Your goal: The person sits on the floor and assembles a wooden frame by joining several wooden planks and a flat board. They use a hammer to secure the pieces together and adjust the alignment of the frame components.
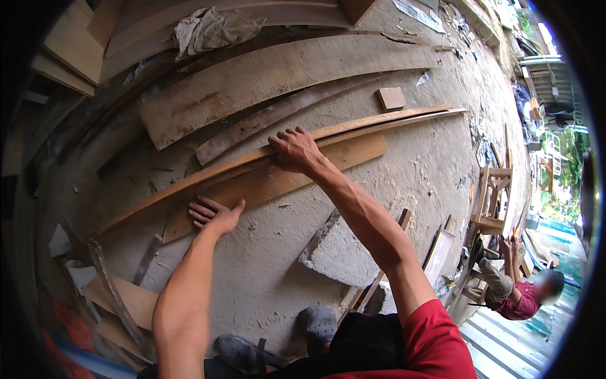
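My right hand (295, 150) is closed over a long narrow wooden plank (208, 175) that stands on its edge and runs from the lower left to the upper right. A second thin strip lies close along its right part. Below it a wider flat board (353, 155) rests on the ground. My left hand (216, 216) lies with fingers spread on the left part of this flat board, thumb pointing toward the right. The underside of my right hand and its thumb are hidden.
Beyond the plank lie a dark narrow beam (252, 123), a wide old board (284, 68) and a small wooden block (391, 98). Nearer me is a concrete chunk (341, 252). Board offcuts (123, 294) lie at lower left. A co-worker (521, 295) sits at far right by a wooden stool (493, 196).
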The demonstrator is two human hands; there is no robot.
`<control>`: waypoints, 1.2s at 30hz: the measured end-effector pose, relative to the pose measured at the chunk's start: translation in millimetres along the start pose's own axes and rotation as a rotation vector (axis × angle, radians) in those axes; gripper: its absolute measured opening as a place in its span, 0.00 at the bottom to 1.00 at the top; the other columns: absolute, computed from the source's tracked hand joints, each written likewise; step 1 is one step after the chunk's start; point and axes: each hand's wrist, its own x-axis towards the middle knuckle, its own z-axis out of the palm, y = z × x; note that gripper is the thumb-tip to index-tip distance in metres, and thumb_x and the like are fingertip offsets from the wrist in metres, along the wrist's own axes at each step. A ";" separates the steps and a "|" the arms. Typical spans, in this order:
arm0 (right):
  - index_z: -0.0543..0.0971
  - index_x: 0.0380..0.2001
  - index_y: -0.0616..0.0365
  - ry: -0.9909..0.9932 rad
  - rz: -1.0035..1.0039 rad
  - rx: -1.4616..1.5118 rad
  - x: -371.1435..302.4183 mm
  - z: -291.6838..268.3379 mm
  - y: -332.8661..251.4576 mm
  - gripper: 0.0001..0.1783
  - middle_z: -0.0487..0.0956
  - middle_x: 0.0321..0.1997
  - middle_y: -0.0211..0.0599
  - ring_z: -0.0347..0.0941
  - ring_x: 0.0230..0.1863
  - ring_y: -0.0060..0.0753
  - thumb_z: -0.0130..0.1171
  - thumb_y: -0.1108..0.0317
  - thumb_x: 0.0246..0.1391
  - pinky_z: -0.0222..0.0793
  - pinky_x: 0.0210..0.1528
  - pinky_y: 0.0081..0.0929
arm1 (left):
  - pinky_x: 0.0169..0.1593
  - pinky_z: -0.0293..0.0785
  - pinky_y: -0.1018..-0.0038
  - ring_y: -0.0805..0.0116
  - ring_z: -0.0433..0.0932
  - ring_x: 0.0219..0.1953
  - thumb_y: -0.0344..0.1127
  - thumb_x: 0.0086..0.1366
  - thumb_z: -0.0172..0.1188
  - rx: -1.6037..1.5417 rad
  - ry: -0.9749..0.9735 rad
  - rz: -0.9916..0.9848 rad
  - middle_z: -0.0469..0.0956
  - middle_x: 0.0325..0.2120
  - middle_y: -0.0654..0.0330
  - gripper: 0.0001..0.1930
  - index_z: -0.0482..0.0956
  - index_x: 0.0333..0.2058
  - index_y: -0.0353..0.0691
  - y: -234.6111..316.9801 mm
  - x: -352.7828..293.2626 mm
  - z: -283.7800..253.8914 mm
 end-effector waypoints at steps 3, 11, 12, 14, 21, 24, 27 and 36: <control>0.73 0.31 0.51 0.172 0.063 -0.021 2.8 3.4 -7.0 0.19 0.74 0.34 0.33 0.71 0.43 0.38 0.68 0.56 0.38 0.62 0.43 0.35 | 0.66 0.18 0.47 0.39 0.09 0.65 0.79 0.51 0.47 0.001 0.029 0.021 0.09 0.62 0.36 0.68 0.12 0.61 0.32 -3.2 3.1 3.3; 0.77 0.34 0.51 0.208 0.118 0.117 -0.4 10.4 -2.9 0.18 0.76 0.36 0.36 0.71 0.45 0.40 0.64 0.52 0.44 0.61 0.48 0.38 | 0.65 0.16 0.46 0.36 0.07 0.64 0.73 0.52 0.54 -0.090 0.165 0.163 0.07 0.61 0.33 0.69 0.11 0.60 0.31 -16.3 10.1 22.4; 0.78 0.38 0.51 0.242 0.118 0.126 -1.6 10.4 -4.5 0.19 0.76 0.37 0.35 0.71 0.46 0.40 0.63 0.52 0.46 0.60 0.52 0.38 | 0.64 0.14 0.45 0.34 0.05 0.62 0.71 0.54 0.54 -0.102 0.138 0.196 0.07 0.59 0.30 0.68 0.10 0.59 0.28 -14.0 4.0 16.8; 0.74 0.51 0.50 0.220 0.155 0.081 -8.5 13.7 -11.7 0.29 0.73 0.50 0.41 0.64 0.57 0.43 0.63 0.49 0.47 0.52 0.62 0.44 | 0.64 0.15 0.45 0.34 0.06 0.63 0.71 0.53 0.55 -0.071 0.102 0.163 0.07 0.60 0.30 0.68 0.10 0.59 0.29 -11.7 -1.9 10.4; 0.62 0.64 0.46 0.161 0.195 -0.048 -13.2 22.5 -17.0 0.38 0.61 0.64 0.49 0.52 0.68 0.49 0.55 0.43 0.54 0.40 0.69 0.52 | 0.64 0.16 0.43 0.33 0.06 0.62 0.73 0.52 0.54 -0.069 0.018 0.137 0.07 0.59 0.30 0.69 0.10 0.59 0.28 -7.0 -5.0 0.9; 0.72 0.56 0.49 0.200 0.162 0.055 -1.9 27.5 -2.4 0.28 0.66 0.58 0.47 0.60 0.60 0.49 0.51 0.46 0.58 0.50 0.62 0.50 | 0.64 0.15 0.43 0.31 0.07 0.62 0.71 0.53 0.54 -0.052 -0.004 0.133 0.08 0.60 0.29 0.69 0.11 0.59 0.27 -5.1 -9.1 -3.7; 0.75 0.48 0.49 0.250 0.198 0.087 19.4 26.7 4.7 0.19 0.68 0.52 0.45 0.62 0.56 0.49 0.55 0.53 0.57 0.54 0.58 0.45 | 0.64 0.15 0.43 0.30 0.08 0.63 0.70 0.54 0.55 -0.052 0.002 0.133 0.08 0.60 0.29 0.68 0.12 0.60 0.27 -6.9 -6.3 -2.3; 0.74 0.50 0.51 0.390 -0.062 0.006 -6.9 40.2 -18.7 0.26 0.70 0.53 0.39 0.63 0.57 0.42 0.64 0.54 0.48 0.52 0.60 0.43 | 0.63 0.16 0.41 0.29 0.09 0.63 0.70 0.55 0.53 -0.025 -0.050 0.127 0.09 0.59 0.27 0.66 0.12 0.60 0.27 -4.5 -4.6 -5.5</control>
